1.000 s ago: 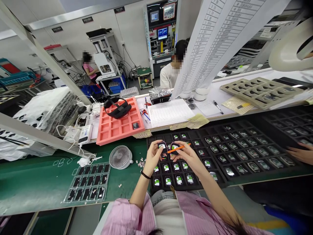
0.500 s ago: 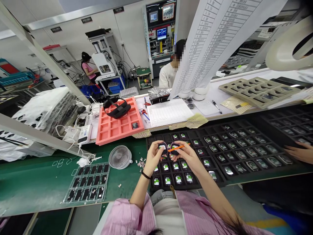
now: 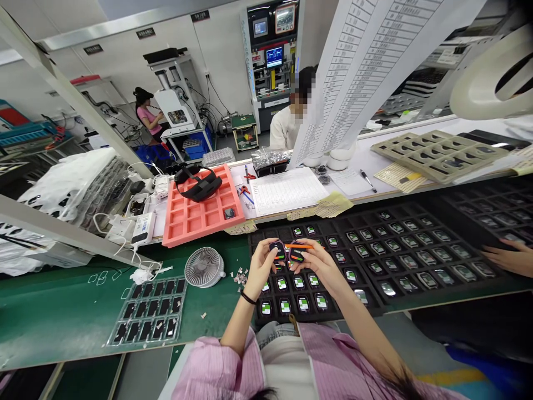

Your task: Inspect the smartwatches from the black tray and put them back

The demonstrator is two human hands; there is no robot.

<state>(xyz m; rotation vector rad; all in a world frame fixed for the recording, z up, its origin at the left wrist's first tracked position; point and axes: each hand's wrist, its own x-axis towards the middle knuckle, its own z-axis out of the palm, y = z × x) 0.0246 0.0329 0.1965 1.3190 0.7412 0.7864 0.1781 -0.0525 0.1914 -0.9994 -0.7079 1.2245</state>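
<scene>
Black device (image 3: 277, 248) | pinched between left fingers (image 3: 262, 251) | second device (image 3: 296, 255), orange stick (image 3: 297, 246) | right fingers (image 3: 315, 256) gripping

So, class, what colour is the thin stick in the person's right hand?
The thin stick in the right hand is orange, as the head view shows.

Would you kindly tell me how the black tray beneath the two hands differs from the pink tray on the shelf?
The black tray holds rows of lit screens; the pink tray carries a headset and one small dark piece. The black tray lies on the green bench, the pink tray on the white shelf. Both are divided into compartments.
</scene>
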